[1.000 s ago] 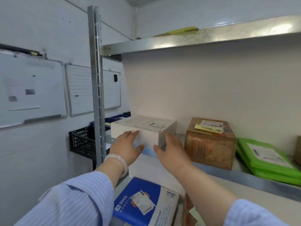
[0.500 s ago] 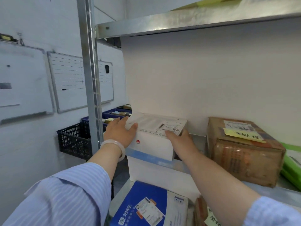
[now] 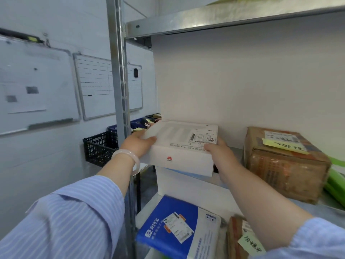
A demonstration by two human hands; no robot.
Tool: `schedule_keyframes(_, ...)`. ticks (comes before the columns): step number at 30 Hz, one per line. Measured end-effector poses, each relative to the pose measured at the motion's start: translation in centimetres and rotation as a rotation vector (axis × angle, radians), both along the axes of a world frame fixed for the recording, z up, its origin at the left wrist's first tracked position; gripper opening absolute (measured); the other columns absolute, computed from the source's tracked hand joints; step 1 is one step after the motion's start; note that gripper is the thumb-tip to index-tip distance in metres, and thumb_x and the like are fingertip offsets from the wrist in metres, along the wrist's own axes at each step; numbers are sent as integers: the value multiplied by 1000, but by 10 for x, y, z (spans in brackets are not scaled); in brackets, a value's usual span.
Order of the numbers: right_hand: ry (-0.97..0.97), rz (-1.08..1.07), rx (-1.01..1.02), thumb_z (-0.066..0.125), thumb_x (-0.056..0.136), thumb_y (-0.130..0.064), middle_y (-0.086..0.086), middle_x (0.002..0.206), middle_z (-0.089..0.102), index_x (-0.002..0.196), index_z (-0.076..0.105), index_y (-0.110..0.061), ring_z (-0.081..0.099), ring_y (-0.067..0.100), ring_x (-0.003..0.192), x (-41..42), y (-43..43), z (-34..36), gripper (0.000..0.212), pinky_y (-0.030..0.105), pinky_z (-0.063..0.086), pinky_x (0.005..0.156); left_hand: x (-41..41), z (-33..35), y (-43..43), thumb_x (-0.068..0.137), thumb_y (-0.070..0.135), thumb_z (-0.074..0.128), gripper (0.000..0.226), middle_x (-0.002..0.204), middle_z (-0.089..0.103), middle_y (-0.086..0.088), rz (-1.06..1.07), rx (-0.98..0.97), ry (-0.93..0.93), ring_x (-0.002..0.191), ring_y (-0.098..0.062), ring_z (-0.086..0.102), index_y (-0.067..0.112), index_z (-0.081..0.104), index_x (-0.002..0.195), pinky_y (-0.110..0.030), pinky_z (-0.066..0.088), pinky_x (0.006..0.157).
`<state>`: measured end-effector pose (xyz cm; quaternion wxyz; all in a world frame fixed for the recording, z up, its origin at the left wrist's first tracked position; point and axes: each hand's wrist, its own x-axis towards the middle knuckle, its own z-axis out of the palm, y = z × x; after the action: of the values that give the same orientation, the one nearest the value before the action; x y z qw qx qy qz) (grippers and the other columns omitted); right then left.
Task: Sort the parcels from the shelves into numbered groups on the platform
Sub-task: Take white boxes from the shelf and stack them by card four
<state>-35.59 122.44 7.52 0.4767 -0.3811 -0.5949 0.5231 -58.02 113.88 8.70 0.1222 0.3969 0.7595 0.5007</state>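
Observation:
A flat white box (image 3: 183, 146) with a shipping label on top and a small red logo on its front hangs tilted at the front of the metal shelf (image 3: 317, 202). My left hand (image 3: 137, 144) grips its left end, thumb on top. My right hand (image 3: 218, 152) grips its right end, thumb on the top edge. A brown taped carton (image 3: 283, 165) with a yellow note stands to the right on the same shelf. A green parcel (image 3: 336, 182) lies at the far right edge.
The shelf's upright post (image 3: 119, 90) stands just left of my left hand. On the lower shelf lie a blue-and-white parcel (image 3: 177, 228) and a brown carton (image 3: 240, 240) with a green note. A black crate (image 3: 100, 146) and blue bins (image 3: 136, 125) sit behind, below wall whiteboards (image 3: 104, 86).
Both hands closed on the white box's ends and lifted it toward me, off the shelf's front edge. The view moved closer to the shelf.

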Motion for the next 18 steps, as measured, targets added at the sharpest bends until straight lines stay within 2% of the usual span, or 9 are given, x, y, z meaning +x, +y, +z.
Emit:
schedule_keyframes(2, -11, 32, 48, 51, 87, -1, 4, 115, 66, 122, 52, -25, 64, 20, 95, 2, -9, 1, 43, 34, 53, 80, 8, -2, -20, 86, 43, 65, 60, 146, 44, -2, -16, 20, -29, 131, -26, 44, 24, 48, 140, -36, 33, 107)
schedule_keyframes(3, -9, 52, 60, 51, 87, -1, 2, 114, 66, 124, 52, -25, 64, 20, 96, 3, -15, 0, 44, 34, 53, 81, 11, -4, -30, 84, 42, 67, 60, 146, 45, -1, -10, 34, -34, 130, -25, 45, 24, 50, 139, -36, 33, 108)
schedule_keyframes(6, 0, 168, 96, 58, 89, -7, -3, 117, 66, 134, 47, -27, 64, 12, 97, 8, -34, -4, 51, 28, 52, 74, 19, -14, -65, 81, 42, 72, 59, 144, 46, 1, 19, 93, -74, 123, -18, 48, 27, 54, 135, -30, 36, 104)
schedule_keyframes(8, -25, 249, 149, 67, 87, -12, -9, 123, 63, 142, 38, -33, 62, 10, 105, 11, -46, -9, 65, 30, 51, 87, 26, -22, -92, 81, 41, 72, 61, 144, 45, 5, 37, 120, -72, 121, -13, 47, 29, 51, 137, -24, 34, 99)
schedule_keyframes(11, -80, 346, 174, 73, 83, -17, -13, 128, 60, 147, 28, -41, 59, 10, 113, 14, -63, -19, 82, 37, 46, 102, 38, -37, -135, 83, 36, 71, 62, 146, 43, 8, 73, 137, -79, 122, -9, 44, 29, 48, 140, -23, 32, 100)
schedule_keyframes(14, -95, 447, 185, 72, 84, -13, -12, 133, 56, 150, 24, -36, 56, 9, 118, 10, -87, -32, 85, 38, 41, 108, 53, -56, -179, 85, 32, 70, 61, 146, 43, 8, 142, 161, -108, 120, -5, 43, 26, 47, 141, -20, 32, 98)
schedule_keyframes(18, -165, 587, 244, 69, 87, -13, -12, 136, 49, 151, 22, -32, 49, 8, 122, -5, -130, -57, 81, 33, 36, 111, 66, -86, -238, 87, 30, 69, 59, 140, 45, 11, 296, 189, -169, 111, -4, 43, 30, 45, 142, -20, 33, 92)
